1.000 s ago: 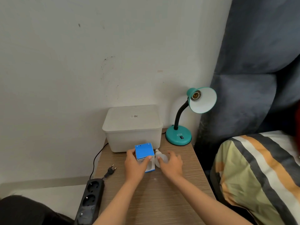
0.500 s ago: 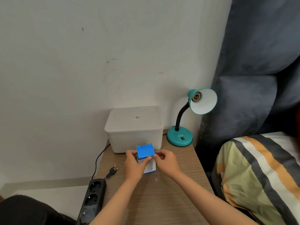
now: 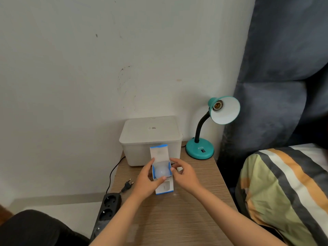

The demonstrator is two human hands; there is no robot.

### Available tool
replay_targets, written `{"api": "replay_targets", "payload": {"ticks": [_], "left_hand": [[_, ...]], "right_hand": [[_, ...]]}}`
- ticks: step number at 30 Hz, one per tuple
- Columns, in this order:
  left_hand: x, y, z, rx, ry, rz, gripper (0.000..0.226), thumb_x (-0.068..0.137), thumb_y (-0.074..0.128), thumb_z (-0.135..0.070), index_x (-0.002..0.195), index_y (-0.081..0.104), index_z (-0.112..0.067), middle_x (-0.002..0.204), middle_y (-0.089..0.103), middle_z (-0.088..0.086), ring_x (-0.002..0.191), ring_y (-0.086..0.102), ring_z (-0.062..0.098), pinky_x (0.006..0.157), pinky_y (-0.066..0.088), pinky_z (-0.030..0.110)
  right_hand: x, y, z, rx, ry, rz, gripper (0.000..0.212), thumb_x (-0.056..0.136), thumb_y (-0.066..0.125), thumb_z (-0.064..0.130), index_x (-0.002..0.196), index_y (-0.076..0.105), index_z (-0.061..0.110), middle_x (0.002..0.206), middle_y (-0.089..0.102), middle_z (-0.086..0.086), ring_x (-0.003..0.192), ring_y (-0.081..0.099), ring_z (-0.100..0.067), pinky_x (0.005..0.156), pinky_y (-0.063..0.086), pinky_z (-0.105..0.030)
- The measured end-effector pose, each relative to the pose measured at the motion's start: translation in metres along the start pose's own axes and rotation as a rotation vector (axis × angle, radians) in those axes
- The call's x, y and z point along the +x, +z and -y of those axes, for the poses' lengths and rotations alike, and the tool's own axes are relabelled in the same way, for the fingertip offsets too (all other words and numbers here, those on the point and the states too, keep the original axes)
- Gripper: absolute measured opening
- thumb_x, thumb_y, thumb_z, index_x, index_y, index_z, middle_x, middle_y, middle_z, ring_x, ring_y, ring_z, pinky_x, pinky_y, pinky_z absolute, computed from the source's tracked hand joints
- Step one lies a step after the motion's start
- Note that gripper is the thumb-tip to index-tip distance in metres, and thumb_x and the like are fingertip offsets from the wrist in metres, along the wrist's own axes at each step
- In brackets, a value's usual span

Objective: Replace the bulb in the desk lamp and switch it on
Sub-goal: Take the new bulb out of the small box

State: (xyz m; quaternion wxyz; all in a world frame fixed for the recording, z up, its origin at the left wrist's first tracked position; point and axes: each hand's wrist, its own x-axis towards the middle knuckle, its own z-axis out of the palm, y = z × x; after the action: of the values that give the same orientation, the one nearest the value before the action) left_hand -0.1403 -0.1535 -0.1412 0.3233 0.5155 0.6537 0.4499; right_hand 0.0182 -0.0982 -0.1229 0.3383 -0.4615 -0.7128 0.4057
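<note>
A: The bulb box (image 3: pixel 162 174) stands near the middle of the wooden bedside table (image 3: pixel 177 219), in front of the white lidded bin (image 3: pixel 150 139). Its long axis runs up and down, leaning slightly, open end upward.

B: And the top flap (image 3: pixel 159 153) is folded up and back, blue on its edge, pale inside. In the opening sits the rounded white dome of the new bulb (image 3: pixel 161 170), facing up toward the camera.

A: The left hand (image 3: pixel 147 181) wraps the box, fingers on the left side and thumb across the front. A firm clasp on the carton.

B: The right hand (image 3: pixel 184 174) is at the box's right edge, fingers loosely curled, fingertips (image 3: pixel 172 169) at the rim. Nothing gripped that I can make out; whether it actually pinches the cardboard, I can't tell.

A: The box is blue and white, with a bulb picture low on the front. There's print under the thumb, too blurred to read.

B: To the right, the teal desk lamp (image 3: pixel 209 132) stands by the wall, black gooseneck, shade tipped toward us, its brass socket (image 3: pixel 217 104) bare. White letters "ATN" on the base, above a black switch (image 3: pixel 203 150).

A: A small barcode label on the bin lid, unreadable. At left, a black plug (image 3: pixel 128 185) lies loose on the table beside a black power strip (image 3: pixel 106 210).
</note>
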Motion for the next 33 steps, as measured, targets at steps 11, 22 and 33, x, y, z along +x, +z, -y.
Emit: {"api": "replay_targets", "payload": {"ticks": [11, 22, 33], "left_hand": [[0.005, -0.01, 0.003, -0.07, -0.061, 0.1, 0.093, 0.069, 0.081, -0.023, 0.143, 0.025, -0.029, 0.139, 0.037, -0.008, 0.123, 0.04, 0.011, 0.095, 0.045, 0.028], [0.003, -0.016, 0.003, -0.071, -0.077, 0.141, 0.093, 0.07, 0.08, -0.02, 0.143, 0.023, -0.03, 0.133, 0.042, -0.009, 0.118, 0.044, 0.008, 0.089, 0.046, 0.023], [0.0, -0.014, 0.001, -0.034, -0.049, 0.105, 0.09, 0.073, 0.078, -0.022, 0.144, 0.023, -0.026, 0.143, 0.038, -0.006, 0.121, 0.039, 0.007, 0.091, 0.039, 0.022]], "right_hand": [[0.027, 0.001, 0.024, -0.298, -0.005, 0.167, 0.054, 0.073, 0.075, 0.037, 0.119, 0.057, 0.016, 0.114, 0.064, -0.001, 0.102, 0.06, -0.012, 0.088, 0.05, -0.027], [0.036, 0.008, 0.036, -0.386, 0.064, 0.216, 0.053, 0.062, 0.08, 0.037, 0.105, 0.058, 0.018, 0.099, 0.059, 0.003, 0.09, 0.057, -0.013, 0.073, 0.048, -0.025], [0.037, -0.033, 0.052, 0.561, 0.357, -0.145, 0.008, 0.086, 0.056, 0.019, 0.093, 0.058, 0.014, 0.098, 0.053, -0.008, 0.088, 0.053, -0.024, 0.071, 0.055, -0.041]]}}
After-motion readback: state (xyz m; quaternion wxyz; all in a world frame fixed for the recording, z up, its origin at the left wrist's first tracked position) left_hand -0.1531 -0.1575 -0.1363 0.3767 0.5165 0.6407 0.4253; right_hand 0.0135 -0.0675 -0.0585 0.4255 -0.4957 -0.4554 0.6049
